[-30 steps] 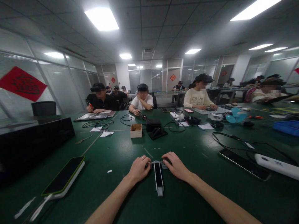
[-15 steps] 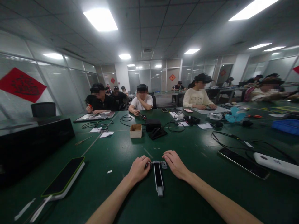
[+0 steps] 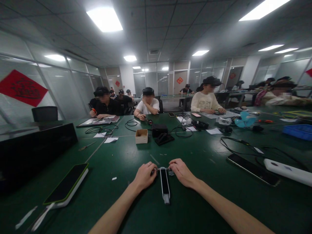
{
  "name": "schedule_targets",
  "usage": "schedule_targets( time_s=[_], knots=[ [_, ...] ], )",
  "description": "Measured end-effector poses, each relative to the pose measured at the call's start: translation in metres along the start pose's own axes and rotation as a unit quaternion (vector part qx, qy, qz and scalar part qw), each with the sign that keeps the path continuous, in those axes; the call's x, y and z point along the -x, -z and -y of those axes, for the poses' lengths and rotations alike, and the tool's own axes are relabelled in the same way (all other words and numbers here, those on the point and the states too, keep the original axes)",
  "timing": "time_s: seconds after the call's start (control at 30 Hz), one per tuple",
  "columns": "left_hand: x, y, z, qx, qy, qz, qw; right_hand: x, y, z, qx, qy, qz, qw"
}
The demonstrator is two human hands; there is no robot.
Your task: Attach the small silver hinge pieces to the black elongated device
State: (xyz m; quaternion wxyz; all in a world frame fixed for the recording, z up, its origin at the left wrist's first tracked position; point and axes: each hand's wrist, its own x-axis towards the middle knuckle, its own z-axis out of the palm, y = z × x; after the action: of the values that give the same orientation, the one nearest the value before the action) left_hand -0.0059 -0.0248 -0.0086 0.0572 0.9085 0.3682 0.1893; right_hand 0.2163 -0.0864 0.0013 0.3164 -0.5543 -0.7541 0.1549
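Observation:
A slim device with a white rim, a dark middle and a grey near end lies on the green table, pointing lengthwise toward me. Small parts stick out on both sides of its far end. My left hand is closed at the left one, a small dark part mostly covered by the fingers. On the other side, my right hand has its thumb and fingers bent around a small grey part, which shows only in part below the fingertips.
A small cardboard box and a black case stand ahead. Left lies a green-edged phone on a white block; right, a dark phone and a white power bank. Cables, papers and a blue fan lie farther off. Several people sit beyond.
My right hand has bent its fingers down and closed them over the small grey part. My left hand and the slim device have hardly moved.

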Motion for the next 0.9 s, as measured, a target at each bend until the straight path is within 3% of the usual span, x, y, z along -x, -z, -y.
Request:
schedule_targets(
  time_s=[0.17, 0.37, 0.6, 0.67, 0.77, 0.9],
  knots=[
    [0.000, 0.001, -0.001, 0.002, 0.003, 0.004, 1.000, 0.000, 0.001, 0.000, -0.022, 0.006, -0.062, 0.998],
    [0.000, 0.002, -0.002, -0.001, -0.001, -0.003, 1.000, 0.001, 0.002, -0.002, 0.012, 0.013, 0.013, 1.000],
    [0.001, 0.000, 0.000, -0.001, -0.004, -0.005, 1.000, -0.004, 0.018, -0.007, 0.083, 0.042, -0.050, 0.994],
    [0.001, 0.001, -0.001, -0.002, -0.003, -0.006, 1.000, -0.003, 0.028, -0.012, 0.120, 0.037, -0.030, 0.992],
    [0.001, 0.004, -0.003, 0.007, -0.001, -0.003, 1.000, 0.000, 0.043, -0.022, 0.151, -0.014, 0.055, 0.987],
    [0.002, 0.006, -0.004, 0.012, 0.004, -0.007, 1.000, 0.005, 0.052, -0.035, 0.127, -0.064, 0.118, 0.983]
  ],
)
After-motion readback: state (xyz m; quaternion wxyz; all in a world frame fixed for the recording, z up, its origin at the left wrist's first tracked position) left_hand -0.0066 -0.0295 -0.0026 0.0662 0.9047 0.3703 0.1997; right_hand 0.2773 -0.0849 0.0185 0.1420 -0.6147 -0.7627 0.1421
